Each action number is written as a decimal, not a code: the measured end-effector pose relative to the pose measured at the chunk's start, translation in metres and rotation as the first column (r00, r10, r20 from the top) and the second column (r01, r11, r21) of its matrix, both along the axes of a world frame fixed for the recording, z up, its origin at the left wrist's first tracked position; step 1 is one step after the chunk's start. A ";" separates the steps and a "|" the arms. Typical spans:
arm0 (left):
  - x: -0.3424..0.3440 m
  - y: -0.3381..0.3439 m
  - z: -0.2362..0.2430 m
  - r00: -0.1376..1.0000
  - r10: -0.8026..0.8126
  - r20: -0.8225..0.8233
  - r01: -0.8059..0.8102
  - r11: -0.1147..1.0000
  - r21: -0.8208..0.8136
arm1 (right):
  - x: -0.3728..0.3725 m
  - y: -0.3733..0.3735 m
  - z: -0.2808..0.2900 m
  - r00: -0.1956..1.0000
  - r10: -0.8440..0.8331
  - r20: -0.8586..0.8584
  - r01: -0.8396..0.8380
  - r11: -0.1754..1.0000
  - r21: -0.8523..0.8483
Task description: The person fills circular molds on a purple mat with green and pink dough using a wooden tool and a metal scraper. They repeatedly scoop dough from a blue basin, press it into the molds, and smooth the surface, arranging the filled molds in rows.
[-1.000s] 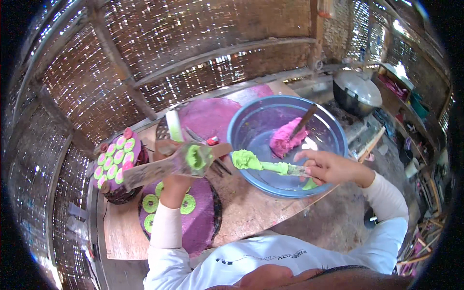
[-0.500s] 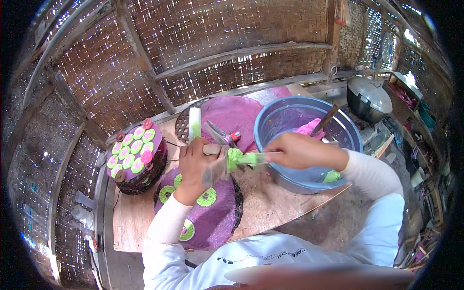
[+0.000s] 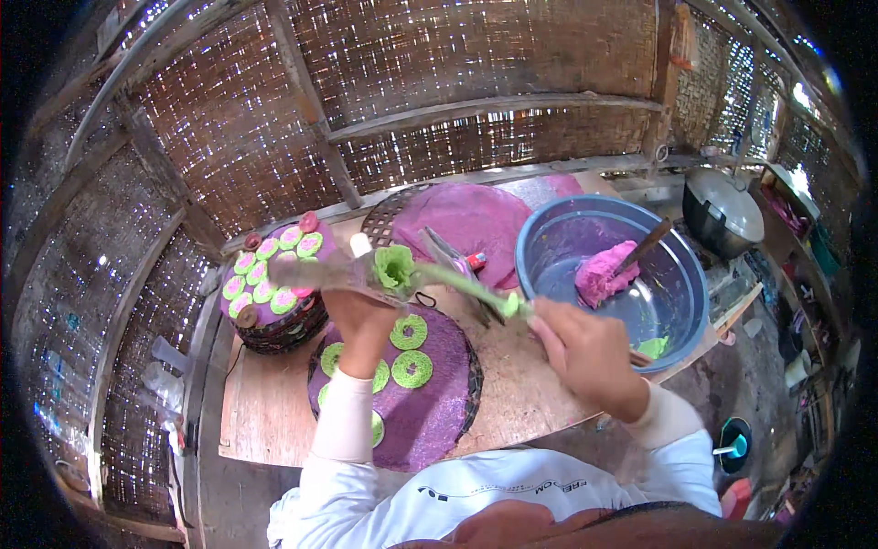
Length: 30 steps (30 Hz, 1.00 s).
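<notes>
Your two hands work green dough on a flat tool above the purple-lined tray.

Your left hand (image 3: pixel 358 306) has its grip closed around a long flat tool (image 3: pixel 315 273) held level, with a lump of green dough (image 3: pixel 395 267) sitting on it just above that grip. Your right hand (image 3: pixel 585 352) has its grip closed on the handle of a thin spatula (image 3: pixel 466 288), whose green-smeared blade reaches leftward from it to touch the dough. Directly below the left grip lies a round tray (image 3: pixel 430 416) lined with purple cloth, carrying green rings (image 3: pixel 412 368). Left of that grip stands a stack of trays (image 3: pixel 274 306) with more rings. Just beyond the right grip sits a blue basin (image 3: pixel 686 284) holding pink dough (image 3: pixel 604 273), all on the wooden counter (image 3: pixel 265 403).
</notes>
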<state>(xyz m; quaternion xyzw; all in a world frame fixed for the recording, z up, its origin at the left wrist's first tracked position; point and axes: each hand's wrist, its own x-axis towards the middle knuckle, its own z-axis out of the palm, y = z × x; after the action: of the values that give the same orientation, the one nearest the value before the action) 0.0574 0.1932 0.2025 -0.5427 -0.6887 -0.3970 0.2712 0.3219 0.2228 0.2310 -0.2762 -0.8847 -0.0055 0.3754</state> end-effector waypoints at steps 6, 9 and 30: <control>0.032 0.035 -0.030 0.892 -0.233 0.387 0.084 0.927 0.365 | -0.044 0.014 -0.059 0.943 -0.001 -0.334 -0.065 0.980 -0.186; 0.026 0.037 -0.032 0.968 -0.078 0.238 0.006 0.956 0.293 | -0.046 0.006 -0.062 0.937 0.035 -0.349 -0.099 0.981 -0.169; 0.035 0.024 0.008 0.919 -0.126 -0.374 -0.006 0.943 -0.333 | -0.042 0.023 -0.007 0.926 -0.009 0.379 -0.058 0.984 0.166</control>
<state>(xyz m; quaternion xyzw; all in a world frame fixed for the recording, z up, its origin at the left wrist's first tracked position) 0.0926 0.2173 0.2107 -0.6693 -0.6598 -0.1691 0.2966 0.2801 0.2457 0.2245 -0.2252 -0.9399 -0.1310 0.2207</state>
